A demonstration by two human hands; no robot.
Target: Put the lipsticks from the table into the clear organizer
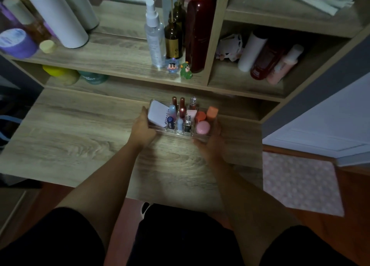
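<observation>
The clear organizer (202,137) rests on the wooden table (80,137), near its back edge. Several lipsticks stand upright in its small compartments, among them dark red ones (182,109), a blue tube (170,122) and a pale blue one (180,124). A white compact (157,113) fills the left section; orange and pink round pots (203,127) fill the right. My left hand (143,128) grips the organizer's left end. My right hand (212,143) holds its right front corner. No loose lipstick shows on the table.
A shelf unit rises right behind the organizer, with a spray bottle (155,37), a brown bottle (173,39), a tall red bottle (199,31) and two small figurines (180,68). White cylinders (58,15) stand at the upper left. Bottles lie in the right cubby (268,59).
</observation>
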